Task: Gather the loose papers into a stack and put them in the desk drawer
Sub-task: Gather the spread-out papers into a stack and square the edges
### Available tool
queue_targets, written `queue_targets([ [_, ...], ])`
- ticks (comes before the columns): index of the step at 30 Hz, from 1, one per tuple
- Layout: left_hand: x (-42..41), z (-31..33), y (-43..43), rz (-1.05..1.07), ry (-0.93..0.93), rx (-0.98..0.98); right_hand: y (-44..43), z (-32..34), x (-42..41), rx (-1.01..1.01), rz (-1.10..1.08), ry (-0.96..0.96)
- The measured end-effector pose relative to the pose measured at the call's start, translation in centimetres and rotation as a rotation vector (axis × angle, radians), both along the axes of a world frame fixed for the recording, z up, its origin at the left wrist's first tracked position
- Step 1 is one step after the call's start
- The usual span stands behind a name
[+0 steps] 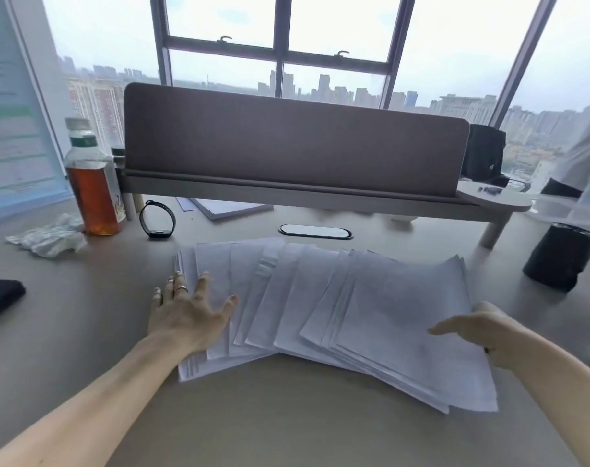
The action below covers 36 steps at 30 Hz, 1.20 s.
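While the loose papers (320,305) are spread in a wide overlapping fan across the middle of the worktop (85,332), both bare hands are placed at the two ends of the fan. The left hand (189,311) is laid flat, palm down, on the left end of the sheets, with its fingers stretched out and apart, so its grip is released and nothing is grasped; a ring (182,289) is seen on one finger. The right hand (472,326) is held edge-on at the right end of the fan, its fingers straight and pointing to the left over the top sheet, and its grip is also released, although it cannot be told whether the sheets are touched by it. No drawer is seen. Behind the papers a cable port (315,231) is set into the worktop, and further back a grey divider panel (287,139) is mounted on a raised shelf (320,197). Under this shelf another small pile of sheets (231,207) is lying. To the left a bottle of amber liquid (93,183), a wrist band (157,219) and a crumpled tissue (47,237) are found, well apart from the fan. To the right a black cylinder (561,256) is lying tilted near the sheets.
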<state>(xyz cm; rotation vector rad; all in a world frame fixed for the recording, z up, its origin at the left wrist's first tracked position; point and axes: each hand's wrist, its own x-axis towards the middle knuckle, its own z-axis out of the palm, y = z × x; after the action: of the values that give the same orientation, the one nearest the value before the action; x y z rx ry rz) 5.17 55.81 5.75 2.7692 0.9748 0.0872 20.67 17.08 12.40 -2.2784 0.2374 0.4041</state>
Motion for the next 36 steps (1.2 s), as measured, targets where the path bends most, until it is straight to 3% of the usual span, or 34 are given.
queue_targets([
  [4,-0.2,0.4,-0.1,-0.05,0.018,-0.004,3.1,-0.5,0.1,0.002,0.071,-0.045],
  [8,0.0,0.8,-0.6,-0.243,0.011,0.012,5.9,-1.5,0.3,0.063,0.194,-0.049],
  [12,-0.5,1.2,-0.1,-0.344,-0.044,-0.109,6.3,-1.0,0.2,0.128,0.187,-0.069],
  [15,-0.3,1.7,-1.1,-0.175,-0.209,-0.277,6.4,-1.3,0.4,0.215,0.173,-0.094],
  [18,1.4,3.3,-3.8,-0.146,-0.241,-0.461,8.2,-1.7,-0.3,0.225,0.243,-0.078],
  [23,3.0,5.4,-2.6,0.185,-0.61,-1.107,9.4,-2.6,0.4,0.485,0.192,-0.056],
  [25,3.1,5.8,-2.6,0.22,-0.623,-1.241,9.5,-2.9,0.6,0.467,0.218,-0.014],
  [27,3.6,6.0,-3.3,0.196,-0.522,-1.311,10.3,-2.8,-0.2,0.443,0.279,0.019],
  [29,3.9,5.5,-3.8,0.156,-0.41,-1.261,10.4,-2.8,-0.6,0.407,0.296,0.0],
  [31,3.6,4.8,-4.2,0.076,-0.318,-1.031,10.1,-2.6,-0.9,0.42,0.295,0.003],
  [33,3.1,4.1,-5.0,-0.023,-0.374,-0.857,9.6,-2.6,-1.1,0.44,0.305,0.025],
  [36,3.0,3.8,-6.0,-0.104,-0.541,-0.848,9.5,-2.5,-1.6,0.421,0.332,0.037],
])
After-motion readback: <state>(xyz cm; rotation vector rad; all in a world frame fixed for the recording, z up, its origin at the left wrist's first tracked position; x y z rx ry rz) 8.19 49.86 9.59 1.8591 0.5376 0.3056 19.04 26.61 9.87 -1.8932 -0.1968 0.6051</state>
